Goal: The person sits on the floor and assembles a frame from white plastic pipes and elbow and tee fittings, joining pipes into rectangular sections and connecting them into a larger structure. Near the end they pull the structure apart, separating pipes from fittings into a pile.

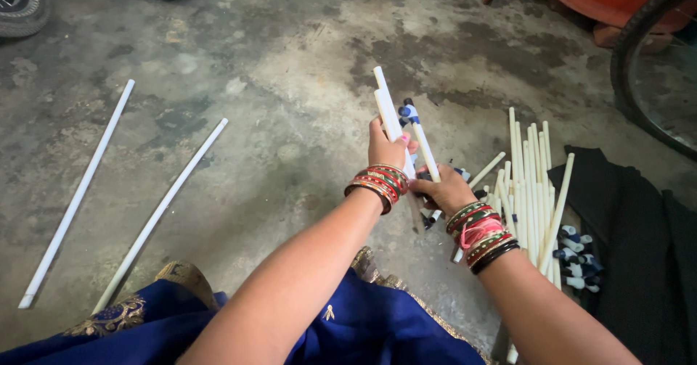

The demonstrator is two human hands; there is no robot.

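White plastic tubes [390,115], thin and rigid, stand nearly upright in the left hand [387,149], whose fingers are pressed together round them just above the stack of red and green bangles [377,183]. Beside them, the right hand [444,189] pinches a slimmer white stick [423,149] near its lower end; that stick carries a blue-and-white fitting [409,111] close to its top. They look light and stiff, with smooth, probably slippery walls, so a grip low on the shaft, as both hands have now, seems the steadiest hold; long ones would likely flex or snap if levered from one tip. Right of the held tubes a heap of similar sticks [534,191] lies on the concrete floor [290,67]; well to the left of them lie two long white pipes [116,198].
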